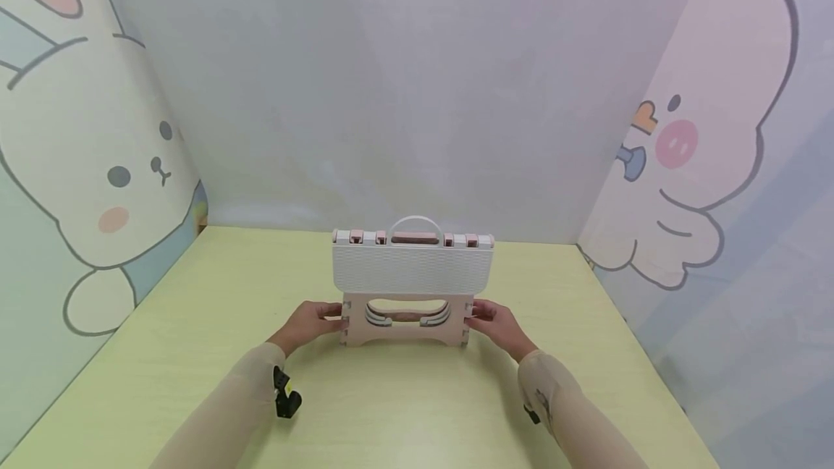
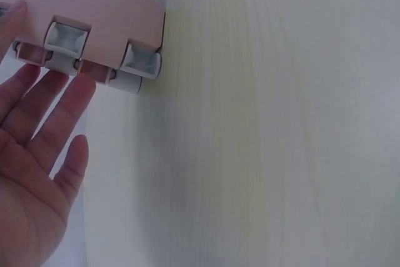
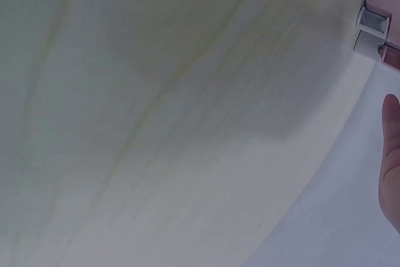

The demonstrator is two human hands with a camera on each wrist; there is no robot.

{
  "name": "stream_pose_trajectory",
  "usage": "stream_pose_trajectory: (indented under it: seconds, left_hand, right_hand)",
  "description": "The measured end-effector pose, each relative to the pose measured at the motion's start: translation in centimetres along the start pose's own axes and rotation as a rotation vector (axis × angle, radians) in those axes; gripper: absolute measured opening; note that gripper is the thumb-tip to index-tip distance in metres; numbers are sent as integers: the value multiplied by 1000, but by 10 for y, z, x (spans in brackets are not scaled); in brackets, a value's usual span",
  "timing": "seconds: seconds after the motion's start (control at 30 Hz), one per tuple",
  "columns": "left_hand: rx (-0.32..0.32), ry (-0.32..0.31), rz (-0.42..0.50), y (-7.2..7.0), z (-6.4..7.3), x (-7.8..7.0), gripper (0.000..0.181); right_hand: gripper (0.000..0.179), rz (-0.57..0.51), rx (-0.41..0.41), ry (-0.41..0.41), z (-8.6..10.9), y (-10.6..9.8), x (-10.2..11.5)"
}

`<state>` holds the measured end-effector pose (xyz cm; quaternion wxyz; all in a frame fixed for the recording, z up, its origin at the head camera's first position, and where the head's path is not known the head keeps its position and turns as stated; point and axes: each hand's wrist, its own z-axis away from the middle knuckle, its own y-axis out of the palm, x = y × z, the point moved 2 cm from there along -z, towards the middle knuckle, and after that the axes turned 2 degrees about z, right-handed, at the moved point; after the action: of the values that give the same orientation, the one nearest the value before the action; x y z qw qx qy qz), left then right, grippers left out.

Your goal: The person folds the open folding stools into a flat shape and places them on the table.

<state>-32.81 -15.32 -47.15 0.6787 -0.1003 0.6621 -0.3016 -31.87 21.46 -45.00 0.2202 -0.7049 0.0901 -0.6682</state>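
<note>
A folding step stool (image 1: 412,270) with a white textured top and pale pink leg panels stands upright on the yellow table, a white carry handle arched over its upper edge. Through the oval opening of its front panel, curved grey-white parts show. My left hand (image 1: 313,322) holds the left hinged edge by the fingertips; in the left wrist view the thumb lies on the pink panel (image 2: 106,4) and the fingertips touch the hinges. On the opposite edge my right hand (image 1: 498,322) pinches the panel's side. Only part of that hand (image 3: 391,161) shows in the right wrist view, beside a hinge.
The yellow table (image 1: 404,411) reaches back to a pale curtain (image 1: 391,93). Cartoon-printed cloth hangs on both sides, with a rabbit (image 1: 98,136) at left and a chick (image 1: 717,114) at right. A black wrist device (image 1: 284,396) sticks out from the left sleeve.
</note>
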Motion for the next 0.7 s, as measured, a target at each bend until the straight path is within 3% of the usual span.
stream_pose_trajectory:
  seconds: [0.3,0.7]
  left_hand:
    - [-11,-14,-21,-1,-3,1,52]
    - [-41,-31,-39,1,-5,2,47]
  right_hand:
    - [36,8,-23,0,-11,1,-22]
    - [34,13,-33,-9,-14,2,-25]
